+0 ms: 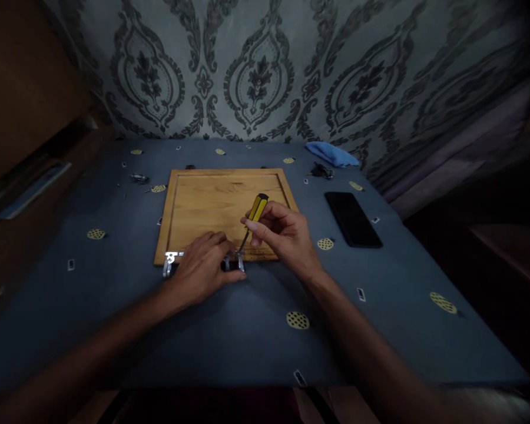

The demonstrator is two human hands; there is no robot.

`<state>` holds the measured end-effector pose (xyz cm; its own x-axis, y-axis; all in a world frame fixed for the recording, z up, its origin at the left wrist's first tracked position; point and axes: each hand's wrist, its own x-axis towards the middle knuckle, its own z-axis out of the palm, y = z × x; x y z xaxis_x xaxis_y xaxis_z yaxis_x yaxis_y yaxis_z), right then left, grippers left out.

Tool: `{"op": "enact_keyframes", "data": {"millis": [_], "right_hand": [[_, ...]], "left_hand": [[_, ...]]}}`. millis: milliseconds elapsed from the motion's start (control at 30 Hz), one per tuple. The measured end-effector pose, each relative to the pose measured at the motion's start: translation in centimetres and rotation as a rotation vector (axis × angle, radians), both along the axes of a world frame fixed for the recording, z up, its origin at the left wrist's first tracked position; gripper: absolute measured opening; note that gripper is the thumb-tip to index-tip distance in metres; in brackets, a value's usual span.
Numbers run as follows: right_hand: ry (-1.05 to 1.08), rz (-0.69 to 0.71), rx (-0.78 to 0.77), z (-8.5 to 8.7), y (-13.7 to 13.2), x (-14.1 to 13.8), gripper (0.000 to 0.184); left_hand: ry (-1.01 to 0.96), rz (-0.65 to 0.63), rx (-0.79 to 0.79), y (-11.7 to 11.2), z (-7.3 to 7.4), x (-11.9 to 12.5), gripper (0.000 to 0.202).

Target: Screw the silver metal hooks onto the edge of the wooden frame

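Observation:
A framed wooden board (212, 203) lies flat on the table. Along its near edge sits a silvery metal fitting (171, 257) with curved, hook-like ends. My left hand (203, 262) grips the fitting's middle against that edge, fingers on top and thumb in front, hiding part of it. Between the thumb and fingers of my right hand (289, 238) is a screwdriver (258, 208) with a yellow and black handle. It tilts, handle up to the right, and its tip meets the right end of the fitting, where a screw is too small to make out.
A dark smartphone (352, 219) lies right of the board. Behind it are a small black object (321, 171) and a blue cloth (332, 154). Small metal pieces (139, 178) lie left of the board on the patterned tablecloth (128, 318). Patterned wall (203, 118) backs the table; wooden furniture (26, 100) stands left.

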<state>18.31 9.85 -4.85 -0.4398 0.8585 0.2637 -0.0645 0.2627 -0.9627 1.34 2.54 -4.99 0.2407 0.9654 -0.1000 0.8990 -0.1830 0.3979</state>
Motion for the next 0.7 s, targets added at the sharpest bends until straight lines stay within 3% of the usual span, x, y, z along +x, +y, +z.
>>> {"op": "enact_keyframes", "data": {"millis": [267, 700], "right_hand": [[0.106, -0.173, 0.042, -0.09, -0.46, -0.37, 0.043], [0.037, -0.11, 0.05, -0.41, -0.66, -0.21, 0.036]], "left_hand": [[-0.033, 0.011, -0.001, -0.07, -0.02, -0.05, 0.037], [-0.041, -0.013, 0.06, -0.09, -0.56, -0.27, 0.035]]}}
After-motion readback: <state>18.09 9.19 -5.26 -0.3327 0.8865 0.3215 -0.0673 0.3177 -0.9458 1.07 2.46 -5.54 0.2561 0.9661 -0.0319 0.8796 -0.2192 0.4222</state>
